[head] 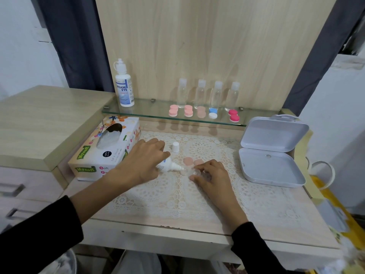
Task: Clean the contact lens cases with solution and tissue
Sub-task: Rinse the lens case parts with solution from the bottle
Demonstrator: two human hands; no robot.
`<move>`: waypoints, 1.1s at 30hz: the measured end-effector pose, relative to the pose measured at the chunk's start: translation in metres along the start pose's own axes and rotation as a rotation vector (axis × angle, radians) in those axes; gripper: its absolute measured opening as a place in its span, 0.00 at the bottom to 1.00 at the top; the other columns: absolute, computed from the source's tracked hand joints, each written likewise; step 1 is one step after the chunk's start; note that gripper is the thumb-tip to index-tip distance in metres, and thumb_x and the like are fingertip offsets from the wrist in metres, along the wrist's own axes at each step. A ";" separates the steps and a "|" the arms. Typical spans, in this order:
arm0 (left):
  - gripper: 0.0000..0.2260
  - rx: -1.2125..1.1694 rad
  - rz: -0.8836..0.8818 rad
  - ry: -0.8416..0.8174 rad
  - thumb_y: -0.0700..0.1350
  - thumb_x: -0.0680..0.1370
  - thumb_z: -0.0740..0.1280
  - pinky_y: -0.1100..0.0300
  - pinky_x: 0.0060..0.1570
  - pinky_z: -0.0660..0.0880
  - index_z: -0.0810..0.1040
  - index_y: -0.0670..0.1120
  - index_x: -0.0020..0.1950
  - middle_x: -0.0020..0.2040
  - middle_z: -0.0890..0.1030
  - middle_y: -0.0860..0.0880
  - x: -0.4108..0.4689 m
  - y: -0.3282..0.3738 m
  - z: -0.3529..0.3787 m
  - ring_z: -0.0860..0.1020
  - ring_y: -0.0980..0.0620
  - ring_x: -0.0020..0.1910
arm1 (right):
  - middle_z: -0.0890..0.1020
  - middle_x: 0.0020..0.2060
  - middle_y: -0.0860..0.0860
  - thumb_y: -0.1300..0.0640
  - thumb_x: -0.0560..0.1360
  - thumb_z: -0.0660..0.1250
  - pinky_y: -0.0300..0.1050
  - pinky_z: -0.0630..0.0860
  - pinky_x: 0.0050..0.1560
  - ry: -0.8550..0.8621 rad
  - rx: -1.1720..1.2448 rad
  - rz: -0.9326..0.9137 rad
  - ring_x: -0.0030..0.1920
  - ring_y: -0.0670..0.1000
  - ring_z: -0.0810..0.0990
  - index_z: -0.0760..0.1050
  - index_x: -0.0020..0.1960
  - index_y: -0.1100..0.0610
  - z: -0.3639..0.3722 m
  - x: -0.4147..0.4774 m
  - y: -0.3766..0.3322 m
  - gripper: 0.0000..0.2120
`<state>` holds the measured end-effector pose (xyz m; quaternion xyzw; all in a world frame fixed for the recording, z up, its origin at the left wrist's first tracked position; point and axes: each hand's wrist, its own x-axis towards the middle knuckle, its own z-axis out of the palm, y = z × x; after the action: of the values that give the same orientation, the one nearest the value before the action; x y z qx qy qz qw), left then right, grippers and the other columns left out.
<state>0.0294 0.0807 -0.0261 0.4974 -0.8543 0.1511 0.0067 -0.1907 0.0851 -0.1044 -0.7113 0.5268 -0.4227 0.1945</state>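
Observation:
My left hand [144,161] grips a small white solution bottle [168,166], tipped sideways with its nozzle pointing right. The nozzle tip sits over a clear lens case base [194,172], which my right hand [212,175] holds down on the lace mat [197,190] with its fingertips. Two peach caps [192,161] lie just behind the case. The bottle's white cap [175,146] stands upright on the mat. A tissue box [104,149] lies to the left of my left hand.
A glass shelf [158,113] at the back carries a large solution bottle [124,86], several clear bottles [209,93] and several pink, peach, blue-white and red lens cases [203,112]. An open white plastic box [270,153] sits at the right.

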 end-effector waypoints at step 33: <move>0.25 -0.031 0.005 0.046 0.50 0.71 0.71 0.54 0.49 0.66 0.73 0.50 0.67 0.56 0.73 0.48 0.008 0.025 -0.006 0.72 0.47 0.53 | 0.75 0.43 0.43 0.56 0.69 0.76 0.24 0.62 0.46 -0.002 0.008 -0.011 0.49 0.38 0.69 0.82 0.53 0.54 0.000 0.001 -0.002 0.13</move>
<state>0.0037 0.0870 -0.0251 0.4914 -0.8574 0.1494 0.0335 -0.1899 0.0845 -0.1026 -0.7137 0.5210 -0.4252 0.1958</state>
